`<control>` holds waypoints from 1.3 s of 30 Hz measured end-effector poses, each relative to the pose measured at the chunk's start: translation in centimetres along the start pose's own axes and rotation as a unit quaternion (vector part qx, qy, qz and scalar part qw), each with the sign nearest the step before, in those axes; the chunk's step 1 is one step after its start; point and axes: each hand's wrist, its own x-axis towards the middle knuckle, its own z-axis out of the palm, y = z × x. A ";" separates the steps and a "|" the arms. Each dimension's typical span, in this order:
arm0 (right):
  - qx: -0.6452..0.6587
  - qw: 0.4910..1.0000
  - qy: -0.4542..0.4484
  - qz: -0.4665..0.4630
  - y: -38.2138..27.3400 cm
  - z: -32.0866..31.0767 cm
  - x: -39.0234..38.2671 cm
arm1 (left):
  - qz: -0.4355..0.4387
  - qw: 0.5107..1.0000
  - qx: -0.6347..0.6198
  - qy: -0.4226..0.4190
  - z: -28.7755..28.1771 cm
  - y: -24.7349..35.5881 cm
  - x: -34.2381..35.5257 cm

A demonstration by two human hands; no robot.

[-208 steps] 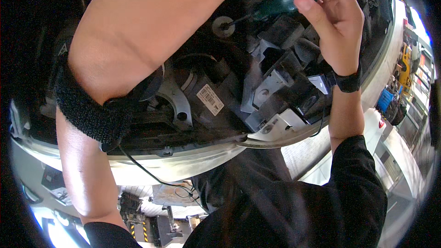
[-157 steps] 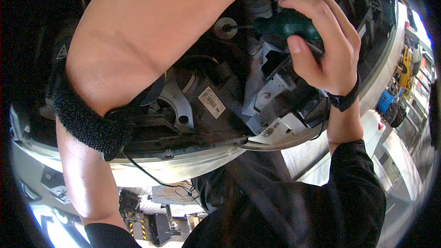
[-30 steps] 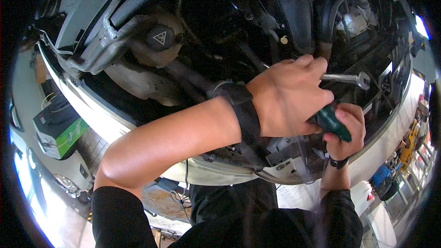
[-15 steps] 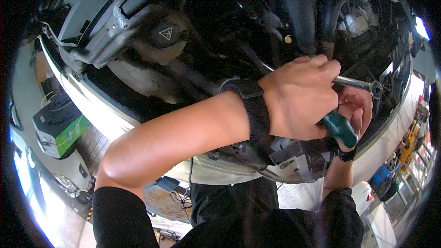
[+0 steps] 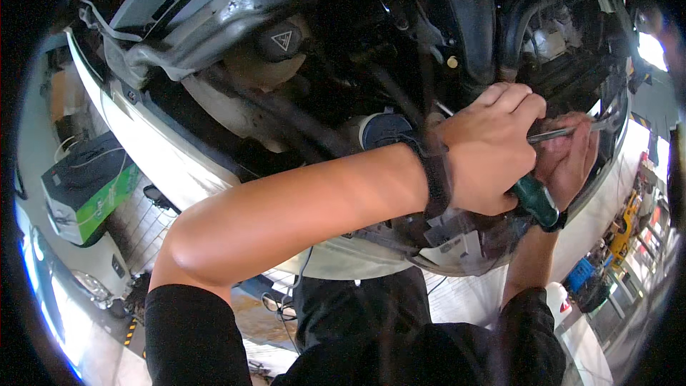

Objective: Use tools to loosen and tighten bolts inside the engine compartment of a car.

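Green handle juts from below your left hand, clenched on it and a metal wrench; your right hand sits at the wrench's right end, can't tell whether it's gripping.

Your wrench: silver, slim, near level, rising slightly rightward. Sticks out of your left hand, meets your right hand at the fingers; far end blurred. Your screwdriver: rounded green handle slants down-right from your left fist's lower edge, shaft hidden.
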 end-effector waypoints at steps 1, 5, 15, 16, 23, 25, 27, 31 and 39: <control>-0.004 1.000 -0.001 0.000 -0.3 -0.1 0.9 | 0.001 1.000 -0.002 0.003 -0.1 0.2 0.3; -0.221 0.975 -0.011 -0.011 -0.5 2.9 3.8 | -0.035 0.999 -0.036 0.011 -1.1 1.1 0.5; 0.037 0.930 -0.227 0.286 8.6 8.1 4.8 | -0.082 0.977 -0.143 -0.139 -0.9 1.4 0.0; 0.005 0.928 -0.227 0.295 9.0 8.8 4.6 | -0.053 0.982 -0.151 -0.100 -0.7 1.3 0.2; 0.096 0.887 -0.271 0.363 12.9 11.2 4.1 | -0.043 0.982 -0.138 -0.122 -0.3 0.8 0.0; 0.114 0.878 -0.276 0.375 13.4 11.7 4.0 | -0.047 0.982 -0.129 -0.126 -0.2 0.8 -0.1; 0.002 0.901 -0.259 0.348 13.9 12.2 3.7 | -0.047 0.983 -0.122 -0.129 -0.1 0.7 0.1; -0.048 0.885 -0.336 0.318 16.0 10.7 4.1 | -0.037 0.988 -0.104 -0.107 -0.3 0.7 0.8; -0.157 0.853 -0.377 0.324 18.3 9.7 4.0 | -0.114 0.977 -0.042 -0.174 -0.8 1.7 1.2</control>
